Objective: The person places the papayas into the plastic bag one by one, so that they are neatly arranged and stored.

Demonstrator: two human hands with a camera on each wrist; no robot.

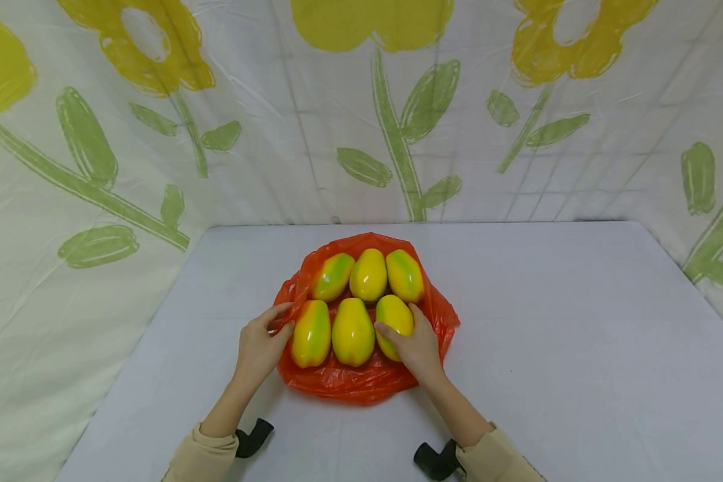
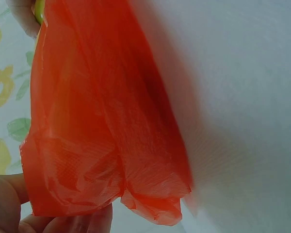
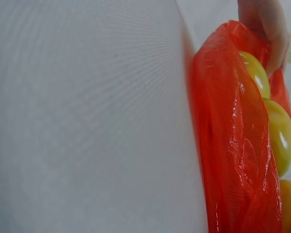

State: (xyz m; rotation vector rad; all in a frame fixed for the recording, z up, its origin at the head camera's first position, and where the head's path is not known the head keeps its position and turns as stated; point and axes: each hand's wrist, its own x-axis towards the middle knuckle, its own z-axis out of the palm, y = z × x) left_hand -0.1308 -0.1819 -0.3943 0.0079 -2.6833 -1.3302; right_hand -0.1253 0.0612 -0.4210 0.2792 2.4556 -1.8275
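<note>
A red plastic bag (image 1: 361, 391) lies spread on the table with its mouth upward, and yellow-green papayas sit in it in two rows of three. My right hand (image 1: 420, 345) holds the front right papaya (image 1: 394, 321), thumb on its left side and fingers round its far right side. At the bag's left edge, my left hand (image 1: 261, 341) pinches the red film. The left wrist view shows the thumb on one side of the film (image 2: 77, 160) and fingers behind it. Close to that hand is the front left papaya (image 1: 311, 335); the front middle papaya (image 1: 353, 333) lies between the hands.
A white cloth covers the table (image 1: 548, 335). Behind it hangs a pale curtain (image 1: 265, 134) printed with yellow flowers and green leaves. Black curved pieces (image 1: 254, 438) sit at both wrists, beside beige sleeves (image 1: 201, 458).
</note>
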